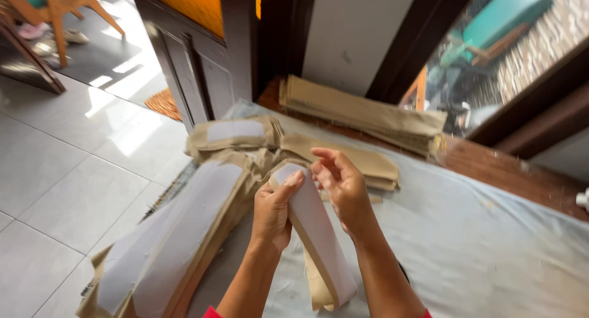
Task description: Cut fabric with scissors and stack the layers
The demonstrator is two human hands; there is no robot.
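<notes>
My left hand [273,210] grips the upper end of a long tan fabric strip [319,238] faced with pale grey lining, thumb pressed on its top edge. My right hand [340,183] is at the same end, fingers curled and pinching the strip's right edge. The strip hangs down between my forearms over a table covered in light blue-grey cloth [478,244].
A tall stack of similar lined tan pieces [178,238] lies at the left, with more folded pieces [233,137] behind. Another tan pile [362,112] sits at the far edge by a dark wooden door frame [405,42]. White floor tiles [55,170] spread to the left.
</notes>
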